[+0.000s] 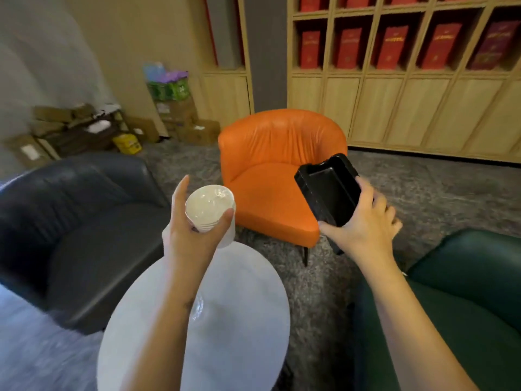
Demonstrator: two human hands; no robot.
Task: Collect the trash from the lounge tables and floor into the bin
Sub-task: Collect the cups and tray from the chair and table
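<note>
My left hand (pixel 187 230) grips a stack of white paper cups (pixel 210 206), tipped so the open mouth faces me, with the index finger sticking up. My right hand (pixel 363 227) holds a black plastic food tray (pixel 328 190), its hollow side towards me, thumb along the lower edge. Both hands are raised above the far edge of a round white table (pixel 239 320). A clear crumpled plastic piece (pixel 198 307) lies on the table beside my left forearm. No bin is in view.
An orange armchair (pixel 270 170) stands straight ahead, a dark grey one (pixel 79 221) to the left, a green one (pixel 465 292) to the right. Cardboard boxes (pixel 174 114) and a yellow container (pixel 128 143) are piled by the far wall. Wooden shelves (pixel 394 94) hold red books. Grey carpet covers the floor.
</note>
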